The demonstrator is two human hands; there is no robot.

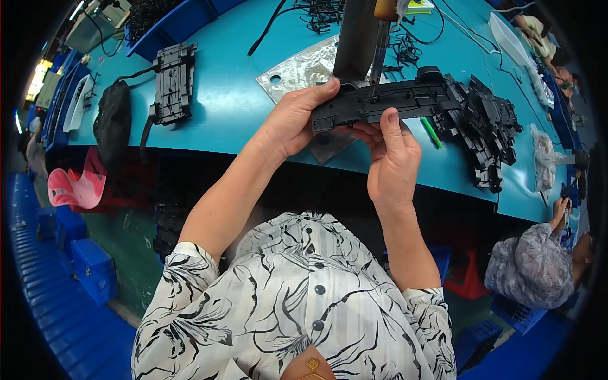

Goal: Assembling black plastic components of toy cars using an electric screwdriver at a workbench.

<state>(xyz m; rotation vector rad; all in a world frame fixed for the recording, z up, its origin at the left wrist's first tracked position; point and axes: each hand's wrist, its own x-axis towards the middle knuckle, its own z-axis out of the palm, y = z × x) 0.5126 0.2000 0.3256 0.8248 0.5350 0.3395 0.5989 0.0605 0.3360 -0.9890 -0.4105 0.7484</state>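
Observation:
A long black moulded plastic part is held level in both hands over the table's near edge. My left hand grips its left end, with the thumb on top. My right hand closes on its lower edge near the middle, thumb up on the front and fingers underneath. A vertical tool with an orange-brown upper body and a thin metal shaft reaches down to the part's upper face; its tip is close to or touching the part. Behind stands a dark metal post on a scuffed metal plate.
Similar black parts are heaped at right; another lies at left beside a black pouch. A green pen rests on the teal table. Small black clips lie farther back. A co-worker sits at right.

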